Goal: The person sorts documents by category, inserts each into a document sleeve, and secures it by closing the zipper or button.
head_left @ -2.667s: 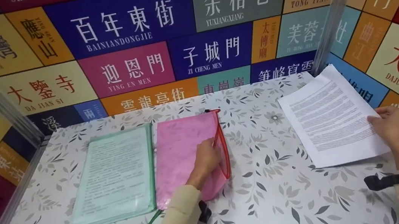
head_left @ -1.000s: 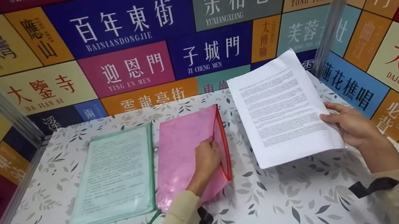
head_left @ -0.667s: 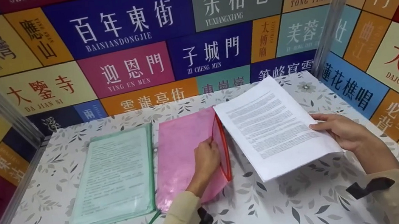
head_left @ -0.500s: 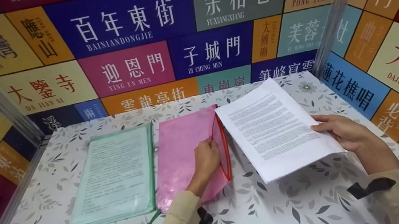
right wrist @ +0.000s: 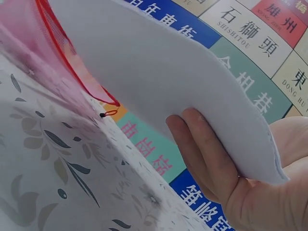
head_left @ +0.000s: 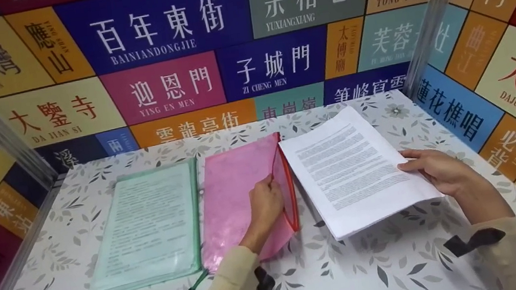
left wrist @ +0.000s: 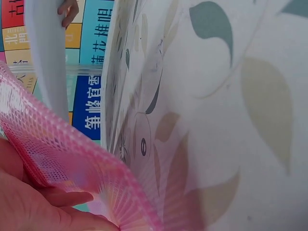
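Note:
A pink mesh zipper pouch with a red zipper lies at mid-table, its right side gaping. My left hand pinches the upper layer by that opening and lifts it; in the left wrist view the fingers are at the pink mesh. My right hand grips a stack of printed paper by its right edge, thumb on top and fingers underneath. The stack is tilted above the table, its upper left corner right at the red zipper of the pouch.
A green zipper pouch holding printed sheets lies left of the pink one, its dark-tipped zipper pull sticking out toward the front. The table has a leaf-patterned cover. Colourful sign-printed walls stand behind and at both sides.
My right hand has carried the paper stack leftward from the table's right side to the pink pouch's opening. The left hand has kept hold of the pouch, whose mouth gapes wider.

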The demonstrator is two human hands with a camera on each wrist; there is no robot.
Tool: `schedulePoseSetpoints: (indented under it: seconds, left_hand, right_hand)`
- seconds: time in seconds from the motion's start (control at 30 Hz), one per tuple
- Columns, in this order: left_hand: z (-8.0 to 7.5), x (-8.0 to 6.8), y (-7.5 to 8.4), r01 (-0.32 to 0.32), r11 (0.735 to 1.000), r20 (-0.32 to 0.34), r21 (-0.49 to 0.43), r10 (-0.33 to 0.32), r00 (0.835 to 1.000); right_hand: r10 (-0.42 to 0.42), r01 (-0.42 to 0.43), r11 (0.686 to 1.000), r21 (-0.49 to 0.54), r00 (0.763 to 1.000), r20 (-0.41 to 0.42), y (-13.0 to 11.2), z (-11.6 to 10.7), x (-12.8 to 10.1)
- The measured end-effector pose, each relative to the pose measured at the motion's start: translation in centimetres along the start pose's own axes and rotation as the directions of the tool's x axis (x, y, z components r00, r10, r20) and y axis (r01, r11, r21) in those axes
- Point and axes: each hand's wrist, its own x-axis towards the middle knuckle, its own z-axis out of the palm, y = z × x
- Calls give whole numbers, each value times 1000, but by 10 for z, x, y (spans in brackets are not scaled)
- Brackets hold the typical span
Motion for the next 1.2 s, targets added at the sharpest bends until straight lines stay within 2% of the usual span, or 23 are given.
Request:
schedulePoseSetpoints:
  seconds: [0.23, 0.5, 0.7, 0.93, 1.0, 1.2]
  left_hand:
    - [-2, -2, -1, -5, 1000, -6, 8, 5, 1000]
    - [0, -2, 0, 19, 1000, 32, 3, -19, 999]
    - [1, -1, 1, 24, 999, 22, 29, -24, 999]
    - [4, -1, 5, 40, 999, 45, 38, -41, 998]
    - [5, -1, 6, 41, 999, 49, 32, -43, 998]
    - [5, -1, 5, 13, 1000, 30, 17, -14, 999]
  right_hand:
    - [-15, 14, 999, 31, 1000, 25, 1, 10, 4]
    - [-39, 40, 996, 84, 999, -13, 7, 35, 13]
    - [-26, 27, 981, 191, 1000, -11, 4, 47, 13]
    - [2, 0, 956, 294, 1000, -9, -1, 50, 6]
    - [4, 1, 957, 289, 1000, -19, 1, 51, 5]
    - [-50, 58, 989, 133, 997, -56, 5, 60, 4]
